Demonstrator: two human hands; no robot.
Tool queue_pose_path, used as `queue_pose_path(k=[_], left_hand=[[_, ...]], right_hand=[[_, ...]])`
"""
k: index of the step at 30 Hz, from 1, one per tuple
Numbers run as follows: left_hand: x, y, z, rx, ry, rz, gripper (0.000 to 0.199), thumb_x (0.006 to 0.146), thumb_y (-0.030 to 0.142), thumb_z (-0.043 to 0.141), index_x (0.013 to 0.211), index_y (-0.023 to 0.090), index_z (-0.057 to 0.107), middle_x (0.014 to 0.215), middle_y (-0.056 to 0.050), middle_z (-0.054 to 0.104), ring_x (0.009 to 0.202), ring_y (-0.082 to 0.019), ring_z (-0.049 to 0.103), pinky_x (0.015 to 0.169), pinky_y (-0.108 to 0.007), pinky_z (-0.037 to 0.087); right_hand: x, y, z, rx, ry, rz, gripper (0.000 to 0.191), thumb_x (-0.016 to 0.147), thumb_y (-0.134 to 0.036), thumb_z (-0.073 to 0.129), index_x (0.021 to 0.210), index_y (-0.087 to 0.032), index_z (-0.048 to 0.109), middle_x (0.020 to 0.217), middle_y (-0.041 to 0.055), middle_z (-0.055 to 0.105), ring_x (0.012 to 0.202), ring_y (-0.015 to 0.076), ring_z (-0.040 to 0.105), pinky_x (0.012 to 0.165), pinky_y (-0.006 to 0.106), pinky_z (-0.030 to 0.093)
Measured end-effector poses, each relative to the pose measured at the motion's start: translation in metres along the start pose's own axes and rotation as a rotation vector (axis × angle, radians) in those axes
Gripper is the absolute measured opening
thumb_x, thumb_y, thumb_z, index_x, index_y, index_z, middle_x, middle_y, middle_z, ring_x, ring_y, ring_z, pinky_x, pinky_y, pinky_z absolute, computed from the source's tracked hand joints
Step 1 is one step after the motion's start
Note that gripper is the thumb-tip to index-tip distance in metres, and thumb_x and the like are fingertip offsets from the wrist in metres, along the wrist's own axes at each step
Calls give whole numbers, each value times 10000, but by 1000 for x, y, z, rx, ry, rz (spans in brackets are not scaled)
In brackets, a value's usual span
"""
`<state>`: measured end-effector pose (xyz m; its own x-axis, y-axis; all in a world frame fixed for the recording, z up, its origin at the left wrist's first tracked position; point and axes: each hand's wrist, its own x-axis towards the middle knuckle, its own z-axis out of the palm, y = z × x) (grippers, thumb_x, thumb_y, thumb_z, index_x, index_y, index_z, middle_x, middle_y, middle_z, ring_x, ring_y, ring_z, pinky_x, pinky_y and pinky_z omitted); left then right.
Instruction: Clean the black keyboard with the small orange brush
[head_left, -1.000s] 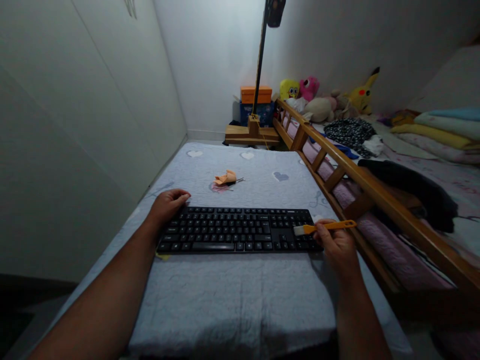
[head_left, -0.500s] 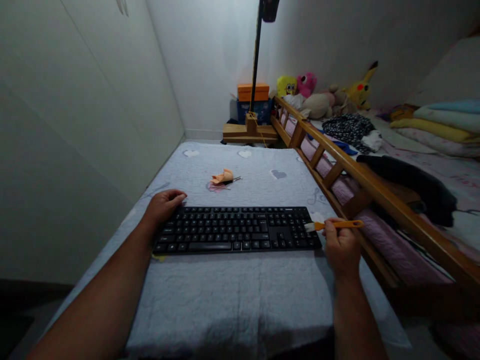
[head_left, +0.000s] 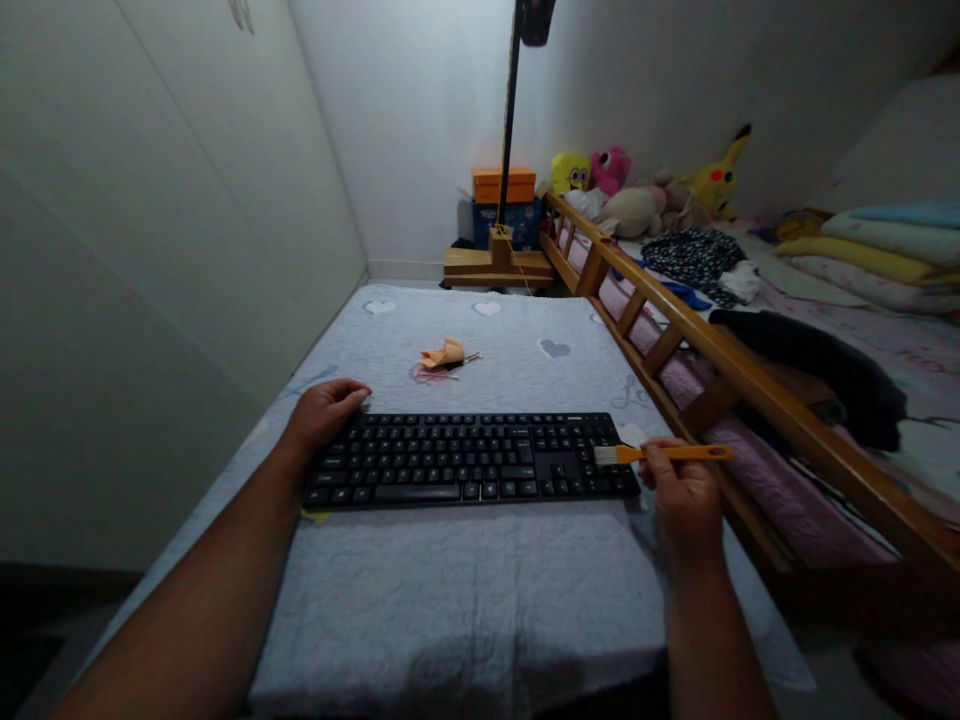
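Observation:
A black keyboard (head_left: pixel 427 460) lies flat on the cloth-covered surface (head_left: pixel 450 590), its long side across my view. At its upper left corner my left hand (head_left: pixel 324 412) grips the edge, fingers closed together and the thumb toward the keys. My right hand (head_left: pixel 681 490) is just past the keyboard's right end, closed around the orange handle of a small brush (head_left: pixel 675 453). The brush's pale bristles point left and are over the number keys; I cannot tell how firmly they touch.
Beyond the keyboard lies a crumpled peach cloth (head_left: pixel 444 353) with thin metal tools (head_left: pixel 471 357) beside it. A wooden bed rail (head_left: pixel 675 315) runs along the right, with plush toys and bedding behind it. A pale cabinet (head_left: pixel 150 250) stands at left, a wooden stand (head_left: pixel 495 262) at the back.
The brush has shifted slightly left, farther over the number keys, and its bristles show more fully. My left hand keeps its place at the keyboard's corner.

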<state>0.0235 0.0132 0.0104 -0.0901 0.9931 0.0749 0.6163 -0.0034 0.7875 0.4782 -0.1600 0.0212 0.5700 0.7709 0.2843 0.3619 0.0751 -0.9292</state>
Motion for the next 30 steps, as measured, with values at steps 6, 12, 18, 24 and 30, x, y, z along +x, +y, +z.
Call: queue_pose_path(k=[6,12,18,24,30], left_hand=[[-1,-1,0,21,8,6,398,645,535,637,815,195,756,775,-31,761,744,-242,677,741,-317,545],[0,1,0,16,15,12,389,633,529,628,803,202,755,832,-44,779,825,-266,696,801,-336,545],[0,-1,1,26,13,10,413,639,540,625,824,195,757,821,-44,775,816,-265,694,795,-333,538],[0,-2,0,30,4,-1,420,641,543,622,833,195,757,842,-42,778,811,-258,693,783,-326,541],[0,0,0,4,9,-5,401,628,542,631,803,204,755,830,-47,781,821,-270,698,790,-342,545]], right_hand=[[-5,1,4,-44,-202,-12,292,878,-487,650,862,-196,673,625,-8,604,598,162,573,602,286,453],[-4,1,2,-232,-133,-92,313,896,-496,583,860,-201,682,627,5,633,614,194,614,627,309,469],[1,3,-3,-396,95,-108,347,866,-506,534,840,-192,680,660,40,661,666,241,650,688,353,482],[-2,-1,-3,-265,142,-105,305,888,-479,556,815,-198,645,631,9,611,608,194,592,646,327,457],[-8,-2,3,-47,-143,-40,266,902,-471,619,866,-209,653,635,-18,595,609,163,571,630,297,452]])
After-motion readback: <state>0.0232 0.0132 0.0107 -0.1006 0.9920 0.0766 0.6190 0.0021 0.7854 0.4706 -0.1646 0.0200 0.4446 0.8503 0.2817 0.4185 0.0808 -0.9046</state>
